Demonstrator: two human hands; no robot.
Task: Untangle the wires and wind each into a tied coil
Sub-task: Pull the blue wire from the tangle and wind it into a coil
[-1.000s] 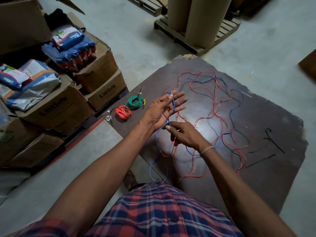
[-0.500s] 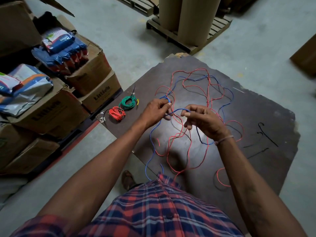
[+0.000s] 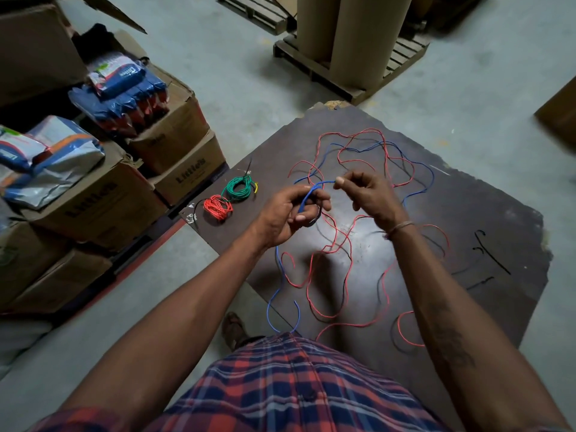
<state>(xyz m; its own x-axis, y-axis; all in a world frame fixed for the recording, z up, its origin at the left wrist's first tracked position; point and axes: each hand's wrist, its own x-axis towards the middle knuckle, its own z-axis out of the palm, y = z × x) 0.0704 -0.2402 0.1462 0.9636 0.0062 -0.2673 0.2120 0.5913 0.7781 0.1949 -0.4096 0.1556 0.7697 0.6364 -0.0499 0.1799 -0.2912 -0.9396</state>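
Left of centre on the dark board, a red coil and a green coil already lay wound, while the left hand clamped blue wire loops, the right hand pinched its strand, and red wire sprawled tangled mid-frame.

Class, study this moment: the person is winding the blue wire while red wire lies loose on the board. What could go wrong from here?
1. The blue wire crosses the loose red wire in several places, so pulling it toward the left hand may drag red loops along or tighten a knot.
2. The right hand pinches only a short stretch; a slip could loosen the few turns wound so far.
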